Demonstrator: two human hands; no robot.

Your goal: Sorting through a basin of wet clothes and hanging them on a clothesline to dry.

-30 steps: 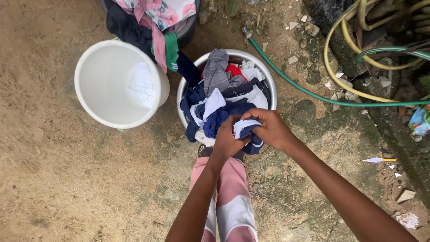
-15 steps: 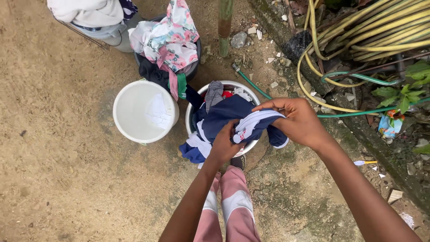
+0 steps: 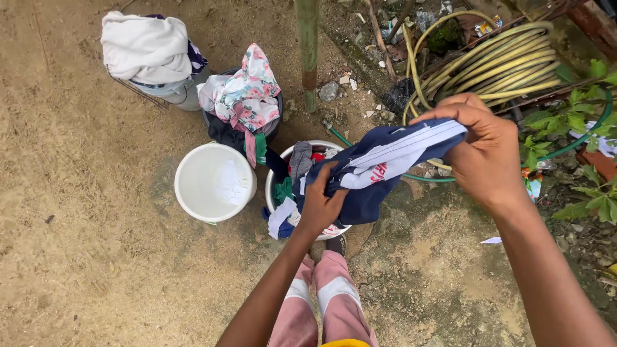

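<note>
Both hands are closed on one navy garment with white stripes (image 3: 379, 164): the left hand (image 3: 319, 205) grips its lower end just above the basin, fingers curled into the cloth, and the right hand (image 3: 485, 151) pinches its upper end, raised well clear of the ground. Stretched between them, the garment's long axis runs from lower left to upper right, the right end higher. Containers counted: one metal basin (image 3: 334, 230) heaped with mixed clothes, directly under the garment; one white bucket (image 3: 215, 183) just beside the basin on its left, a pale scrap inside; one dark tub (image 3: 273, 125) behind, draped with a floral cloth (image 3: 247, 90); one further bundle topped by a white cloth (image 3: 146, 48) at upper left. One coil of yellow hose (image 3: 508, 64) lies at upper right, and one green hose (image 3: 344, 138) runs past the basin.
</note>
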